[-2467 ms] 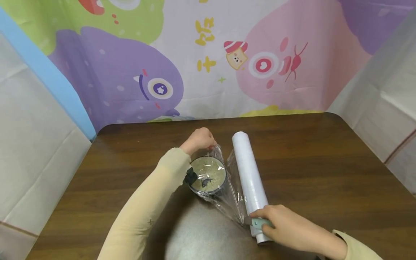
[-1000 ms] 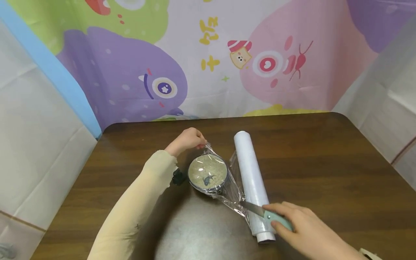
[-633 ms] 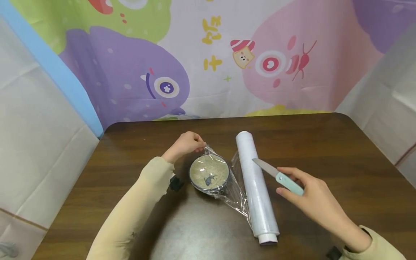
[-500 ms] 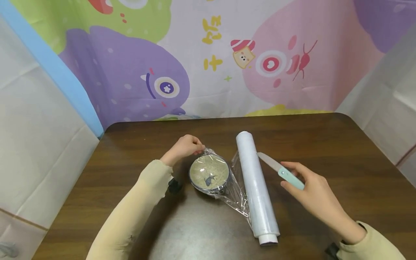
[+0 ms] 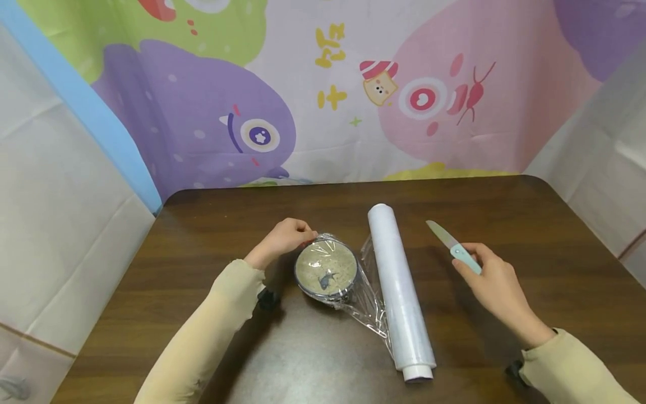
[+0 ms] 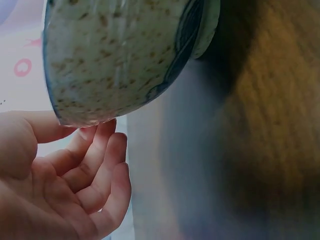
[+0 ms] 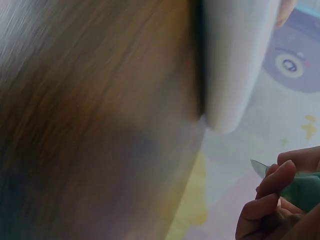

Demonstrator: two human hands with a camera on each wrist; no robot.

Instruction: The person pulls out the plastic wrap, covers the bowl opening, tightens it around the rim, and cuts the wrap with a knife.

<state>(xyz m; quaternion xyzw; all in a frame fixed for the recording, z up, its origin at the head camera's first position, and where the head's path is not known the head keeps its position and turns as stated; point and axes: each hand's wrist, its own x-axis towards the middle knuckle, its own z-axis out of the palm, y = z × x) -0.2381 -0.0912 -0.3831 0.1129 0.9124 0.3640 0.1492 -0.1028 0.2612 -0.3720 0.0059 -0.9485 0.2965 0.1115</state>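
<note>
A speckled bowl (image 5: 323,269) with a dark blue fish inside sits mid-table, its mouth covered by clear plastic wrap (image 5: 367,315) that runs over to a white roll (image 5: 401,292). My left hand (image 5: 282,240) pinches the wrap's edge at the bowl's far left rim. In the left wrist view, the thumb and fingertips (image 6: 89,132) meet right at the rim of the bowl (image 6: 115,60). Right of the roll, my right hand (image 5: 497,283) grips a knife (image 5: 466,258) by its pale green handle, the blade pointing away and left, apart from the wrap.
The dark wooden table (image 5: 227,224) ends at a cartoon-printed curtain (image 5: 323,151) behind. White panels (image 5: 55,196) flank it left and right. The roll lies lengthwise between the bowl and my right hand.
My right hand has lifted the knife from the wrap by the roll's near end and moved it across to the roll's right. My left hand has lowered the wrap's edge to the bowl rim.
</note>
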